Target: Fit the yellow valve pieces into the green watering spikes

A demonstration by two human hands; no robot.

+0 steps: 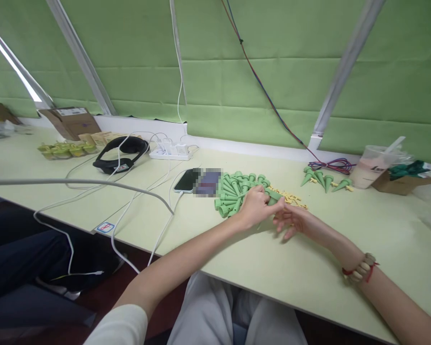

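Note:
My left hand (255, 205) is closed around a green plastic spike (274, 195), whose wide end sticks out past the thumb. Close against it on the right is my right hand (293, 221), palm turned partly up, its fingers apart and loosely bent; I see nothing in them. Behind the left hand lies a heap of green spikes (233, 184), hollow round ends facing several ways. Small yellow plastic pieces (290, 197) are scattered just beyond the right hand. Farther right, several green spikes (319, 178) with yellow pieces at their ends lie in a loose group.
A phone (187, 181) with a white cable lies left of the heap. Black headphones (121, 154), a power strip (170, 151) and green-lidded cups (66, 150) stand farther left. At right are a drink cup (370, 165) and a small cardboard box (402, 182). A grey cable (93, 181) crosses the left foreground.

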